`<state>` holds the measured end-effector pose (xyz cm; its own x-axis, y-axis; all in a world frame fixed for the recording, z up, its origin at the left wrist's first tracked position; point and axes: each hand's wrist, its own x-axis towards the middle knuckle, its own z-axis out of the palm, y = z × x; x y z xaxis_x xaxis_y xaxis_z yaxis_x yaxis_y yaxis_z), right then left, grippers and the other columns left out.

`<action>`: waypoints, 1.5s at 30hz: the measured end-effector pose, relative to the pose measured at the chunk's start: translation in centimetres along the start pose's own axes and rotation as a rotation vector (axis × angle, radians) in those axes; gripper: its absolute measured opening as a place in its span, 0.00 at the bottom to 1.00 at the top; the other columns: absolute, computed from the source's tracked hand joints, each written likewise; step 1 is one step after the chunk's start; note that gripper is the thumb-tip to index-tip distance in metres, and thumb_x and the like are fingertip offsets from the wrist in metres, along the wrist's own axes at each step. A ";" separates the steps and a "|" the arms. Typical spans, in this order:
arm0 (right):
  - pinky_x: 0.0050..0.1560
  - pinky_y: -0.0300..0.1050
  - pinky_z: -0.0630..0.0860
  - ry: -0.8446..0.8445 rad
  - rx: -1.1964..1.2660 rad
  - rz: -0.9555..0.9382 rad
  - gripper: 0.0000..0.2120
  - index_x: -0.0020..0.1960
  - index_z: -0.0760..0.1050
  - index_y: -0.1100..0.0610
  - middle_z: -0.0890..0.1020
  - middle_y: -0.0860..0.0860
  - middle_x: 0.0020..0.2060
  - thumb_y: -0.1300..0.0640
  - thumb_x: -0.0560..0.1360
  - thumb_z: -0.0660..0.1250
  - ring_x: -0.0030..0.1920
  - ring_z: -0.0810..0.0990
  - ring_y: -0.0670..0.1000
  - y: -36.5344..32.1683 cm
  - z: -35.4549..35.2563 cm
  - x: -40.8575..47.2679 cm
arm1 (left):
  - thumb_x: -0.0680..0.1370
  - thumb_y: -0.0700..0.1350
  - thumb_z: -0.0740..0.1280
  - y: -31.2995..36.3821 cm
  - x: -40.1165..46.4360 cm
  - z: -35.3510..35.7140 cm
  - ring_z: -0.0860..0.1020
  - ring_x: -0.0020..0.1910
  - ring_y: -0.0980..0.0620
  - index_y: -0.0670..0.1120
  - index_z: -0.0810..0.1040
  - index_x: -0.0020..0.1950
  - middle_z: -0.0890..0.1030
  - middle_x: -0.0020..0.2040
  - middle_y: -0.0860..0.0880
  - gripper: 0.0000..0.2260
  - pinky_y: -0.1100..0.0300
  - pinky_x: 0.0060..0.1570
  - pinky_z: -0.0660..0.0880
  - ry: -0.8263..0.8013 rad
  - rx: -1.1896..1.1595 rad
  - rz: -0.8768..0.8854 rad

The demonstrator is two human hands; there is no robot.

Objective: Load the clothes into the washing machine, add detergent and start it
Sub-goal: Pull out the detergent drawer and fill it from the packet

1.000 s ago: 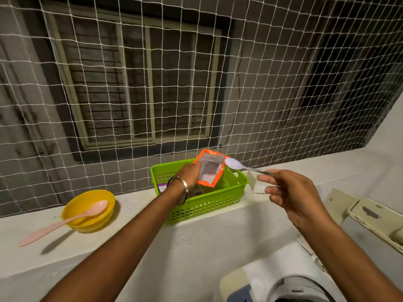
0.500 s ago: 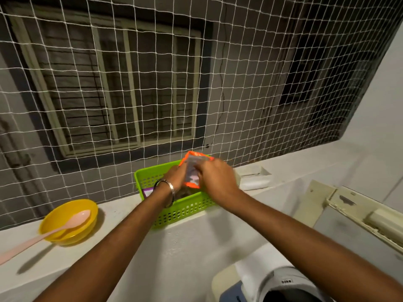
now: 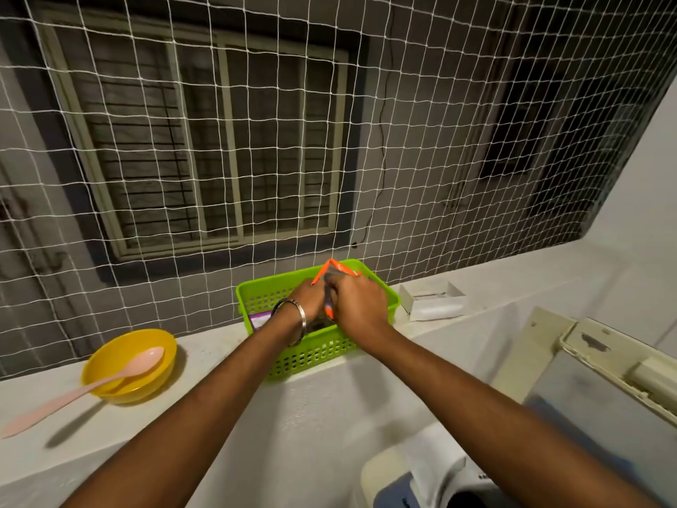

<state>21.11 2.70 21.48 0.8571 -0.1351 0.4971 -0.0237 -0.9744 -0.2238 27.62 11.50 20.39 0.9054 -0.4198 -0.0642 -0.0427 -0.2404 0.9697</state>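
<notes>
A person's two hands met over an orange-edged plastic detergent pouch (image 3: 331,278) standing upright in a perforated lime-green plastic basket (image 3: 318,352), the landmark on a pale concrete counter (image 3: 219,408) below a white rope safety net (image 3: 403,141). The left hand (image 3: 309,298), a steel bangle (image 3: 293,319) at its wrist, curled round the pouch's near side, apparently to steady it and hold its mouth up. The right hand (image 3: 361,306) was closed against the pouch's right side, fingers curled; whether it pinched the pouch itself or a spoon dipped inside could not be told. The pouch seemed kept in the basket so that it stayed propped while powder was taken. Well left of the basket sat a round yellow plastic bowl (image 3: 128,364) with a long pink plastic spoon (image 3: 84,388) resting in it. Just right of the basket lay a small open white cardboard box (image 3: 432,300). Below and right of the basket, the cream-coloured washing machine (image 3: 604,364) stood with its lid raised, likely awaiting detergent.
</notes>
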 end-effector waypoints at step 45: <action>0.28 0.41 0.78 -0.284 0.822 0.471 0.13 0.37 0.81 0.57 0.83 0.61 0.33 0.64 0.77 0.63 0.25 0.82 0.51 1.3 1.0 1.4 | 0.78 0.47 0.53 -1.0 2.2 -0.6 0.79 0.45 0.42 0.39 0.81 0.51 0.84 0.50 0.37 0.20 0.49 0.46 0.74 0.029 0.153 0.049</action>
<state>22.81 1.38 21.08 0.9461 -0.3236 0.0123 -0.1212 -0.3892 -0.9131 29.88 11.30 19.46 0.9126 -0.4088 -0.0090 -0.1483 -0.3515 0.9244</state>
